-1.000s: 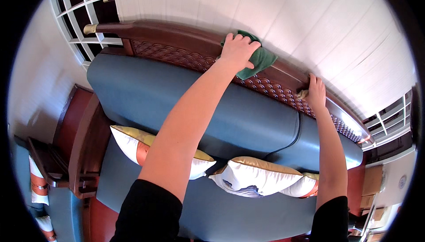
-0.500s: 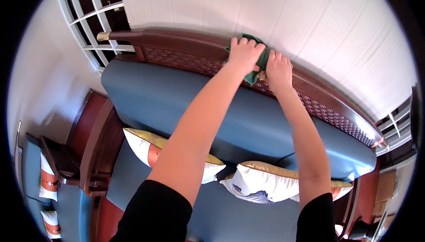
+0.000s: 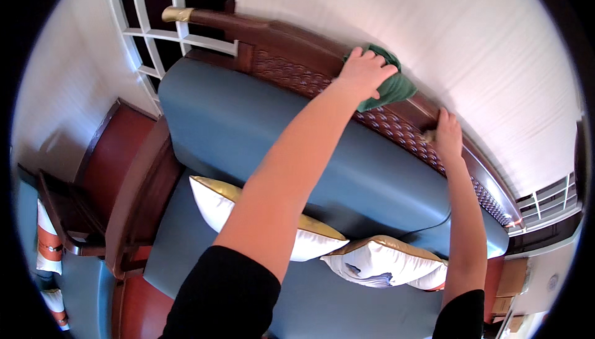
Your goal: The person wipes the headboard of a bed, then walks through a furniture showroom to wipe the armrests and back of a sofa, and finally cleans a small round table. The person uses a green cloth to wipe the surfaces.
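My left hand (image 3: 367,74) is pressed over a green cloth (image 3: 395,89), its fingers curled onto the top of the dark wooden backrest rail (image 3: 300,44). The cloth drapes over the rail and hangs down its front on to the carved, scale-patterned panel (image 3: 291,74). Farther right, my right hand (image 3: 449,136) is hooked over the same rail with its fingers bent. A small tan crumpled thing (image 3: 429,136) pokes out beside its thumb; most of it is hidden, so its kind is unclear.
Below the rail is a blue padded sofa back (image 3: 260,119), and several cushions, one white with a gold edge (image 3: 214,206), lean on the seat. A wooden armrest (image 3: 133,202) stands left. Behind rises a pale wall (image 3: 372,4), with a white lattice (image 3: 149,23) at upper left.
My hands have moved apart: the right one slid right along the rail, taking the tan thing with it. The green cloth now spreads out to the right of my left hand.
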A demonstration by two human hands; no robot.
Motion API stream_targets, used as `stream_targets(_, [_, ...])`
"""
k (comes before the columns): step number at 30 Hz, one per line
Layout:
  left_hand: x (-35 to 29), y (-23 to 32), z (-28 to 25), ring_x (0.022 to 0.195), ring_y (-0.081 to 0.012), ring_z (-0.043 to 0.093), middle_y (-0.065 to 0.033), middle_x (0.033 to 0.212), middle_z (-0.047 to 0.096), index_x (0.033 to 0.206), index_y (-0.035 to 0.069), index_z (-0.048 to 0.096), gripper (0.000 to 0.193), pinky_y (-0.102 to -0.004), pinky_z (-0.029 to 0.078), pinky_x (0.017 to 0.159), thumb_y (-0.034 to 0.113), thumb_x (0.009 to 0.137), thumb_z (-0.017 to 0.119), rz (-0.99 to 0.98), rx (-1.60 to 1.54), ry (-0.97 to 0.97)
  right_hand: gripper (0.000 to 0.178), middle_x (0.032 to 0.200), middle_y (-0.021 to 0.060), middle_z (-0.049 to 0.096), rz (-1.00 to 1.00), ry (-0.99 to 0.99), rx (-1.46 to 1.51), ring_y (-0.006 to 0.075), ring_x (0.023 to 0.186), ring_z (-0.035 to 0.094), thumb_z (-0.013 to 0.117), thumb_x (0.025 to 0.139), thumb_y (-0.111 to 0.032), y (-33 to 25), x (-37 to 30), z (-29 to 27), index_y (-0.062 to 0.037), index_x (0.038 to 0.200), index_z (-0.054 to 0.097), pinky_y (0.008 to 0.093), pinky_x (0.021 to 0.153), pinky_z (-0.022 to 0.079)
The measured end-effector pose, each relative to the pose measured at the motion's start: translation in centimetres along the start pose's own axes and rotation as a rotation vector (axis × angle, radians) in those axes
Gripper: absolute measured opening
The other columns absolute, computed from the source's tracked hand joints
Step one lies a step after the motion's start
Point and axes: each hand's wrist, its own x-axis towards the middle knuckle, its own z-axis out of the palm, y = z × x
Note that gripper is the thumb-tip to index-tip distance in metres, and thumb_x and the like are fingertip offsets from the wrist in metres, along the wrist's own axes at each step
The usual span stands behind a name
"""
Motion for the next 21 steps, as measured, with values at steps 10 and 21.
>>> stream_targets(10, [-6.4, -18.8, -5.3, 0.126, -0.0282, 0.044, -0.0037, 0.127, 0.055, 0.132, 0.027, 0.049, 0.072, -0.0496, 0.030, 0.104, 0.029, 0.068, 0.082, -0.062, -0.118, -0.025, 0.080, 0.115, 0.0203, 0.055, 0.203, -0.212, -0.194, 0.0359, 0.112, 0.053, 0.081, 0.068, -0.018, -1.5, 2.5, 1.6, 0.0048, 0.130, 0.037, 0.0422, 0.096, 0.045])
stream_targets(21, [-7.5, -19.9, -3.1, 0.116, -0.0259, 0.050, -0.0027, 0.117, 0.059, 0.123, 0.022, 0.056, 0.062, -0.0471, 0.035, 0.096, 0.023, 0.066, 0.081, -0.028, -0.093, 0.205, 0.016, 0.098, 0.0164, 0.056, -0.064, 0.111, -0.095, 0.0317, 0.092, 0.059, 0.051, 0.085, -0.008, -32.1, 13.9, -7.4, -0.0001, 0.099, 0.050, 0.0414, 0.082, 0.049])
